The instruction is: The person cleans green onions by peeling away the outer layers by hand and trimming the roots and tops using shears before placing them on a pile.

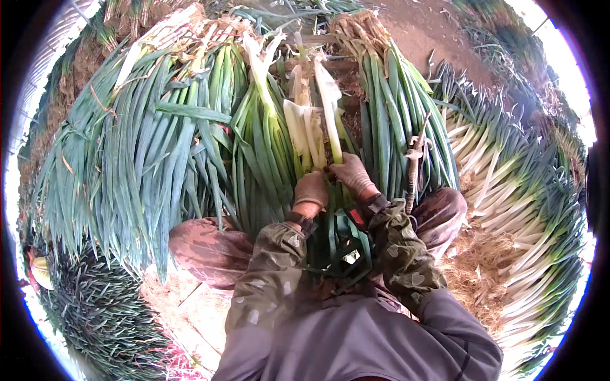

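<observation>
My left hand [312,190], in a pale glove, is closed round the green part of some leek stalks [304,136] in front of my body. Just to its right, my right hand [352,175], also gloved, is closed on a leek [330,105] whose white end points away from me. The two hands nearly touch. Long green leaves hang below them between my knees. Close on the left lie more leeks [264,114] with pale, split ends pointing away.
A large heap of leeks [146,140] spreads on the left, and another bundle [394,108] lies on the right. Trimmed white leeks [508,209] line the far right beside root scraps [478,273]. Green tops [101,311] fill the lower left. Bare soil [422,32] shows behind.
</observation>
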A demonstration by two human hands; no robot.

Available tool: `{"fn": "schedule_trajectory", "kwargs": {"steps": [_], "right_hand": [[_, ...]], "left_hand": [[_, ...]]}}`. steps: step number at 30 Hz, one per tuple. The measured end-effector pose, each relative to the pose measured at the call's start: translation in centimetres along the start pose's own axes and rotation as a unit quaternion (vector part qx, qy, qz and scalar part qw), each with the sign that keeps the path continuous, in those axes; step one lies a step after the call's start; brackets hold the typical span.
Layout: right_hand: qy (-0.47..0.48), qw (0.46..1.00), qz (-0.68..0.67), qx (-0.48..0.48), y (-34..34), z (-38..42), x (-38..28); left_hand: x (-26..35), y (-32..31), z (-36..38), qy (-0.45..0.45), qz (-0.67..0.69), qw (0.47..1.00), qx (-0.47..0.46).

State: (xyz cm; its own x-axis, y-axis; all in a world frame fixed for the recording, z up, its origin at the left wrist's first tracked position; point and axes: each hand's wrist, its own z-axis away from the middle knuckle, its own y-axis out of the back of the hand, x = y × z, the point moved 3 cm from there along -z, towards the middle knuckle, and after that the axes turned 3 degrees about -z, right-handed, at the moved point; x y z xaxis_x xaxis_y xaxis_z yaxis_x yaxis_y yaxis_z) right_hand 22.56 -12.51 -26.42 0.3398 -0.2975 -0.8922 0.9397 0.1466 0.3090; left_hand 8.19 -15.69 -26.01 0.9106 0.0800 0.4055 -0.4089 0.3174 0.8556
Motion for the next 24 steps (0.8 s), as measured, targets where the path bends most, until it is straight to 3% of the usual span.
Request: {"fn": "schedule_trajectory", "kwargs": {"steps": [2,5,8,10,11,16,18,20,21,23,24], "right_hand": [[-0.019,0.996,-0.084,-0.024,1.3,1.0,-1.1],[0.007,0.977,-0.202,-0.069,3.4,2.2,-2.6],[-0.031,0.976,-0.197,-0.085,4.0,2.8,-2.7],[-0.009,0.986,-0.146,-0.077,4.7,2.4,-1.5],[-0.003,0.987,-0.145,-0.074,5.2,2.5,-1.0],[0.004,0.989,-0.147,-0.012,7.2,3.0,-2.6],[0.017,0.999,-0.041,-0.013,7.8,3.1,-5.2],[0.020,0.999,0.035,-0.033,8.0,3.1,-6.8],[0.058,0.996,0.008,-0.063,8.4,2.8,-6.3],[0.111,0.993,0.024,0.039,9.1,2.4,-5.9],[0.135,0.987,0.032,0.085,9.2,2.6,-6.0]], "left_hand": [[-0.8,-4.0,-2.4,-0.003,-0.009,1.000,0.022],[-0.9,-4.8,-3.1,0.080,0.091,0.993,0.013],[-1.7,-6.6,-3.9,0.024,0.132,0.991,0.001],[-2.4,-8.0,-4.9,0.006,0.297,0.954,0.042],[-1.1,-4.9,-3.3,0.029,0.377,0.924,0.050],[0.7,6.7,-2.8,-0.053,0.411,0.889,0.195],[1.6,9.1,-3.8,-0.057,0.495,0.851,0.164],[2.5,10.3,-4.7,-0.105,0.602,0.781,0.129],[3.0,10.9,-4.5,-0.114,0.576,0.803,0.100],[3.3,11.8,-3.7,-0.123,0.520,0.844,0.044],[2.9,11.2,-3.9,-0.127,0.531,0.837,0.047]]}}
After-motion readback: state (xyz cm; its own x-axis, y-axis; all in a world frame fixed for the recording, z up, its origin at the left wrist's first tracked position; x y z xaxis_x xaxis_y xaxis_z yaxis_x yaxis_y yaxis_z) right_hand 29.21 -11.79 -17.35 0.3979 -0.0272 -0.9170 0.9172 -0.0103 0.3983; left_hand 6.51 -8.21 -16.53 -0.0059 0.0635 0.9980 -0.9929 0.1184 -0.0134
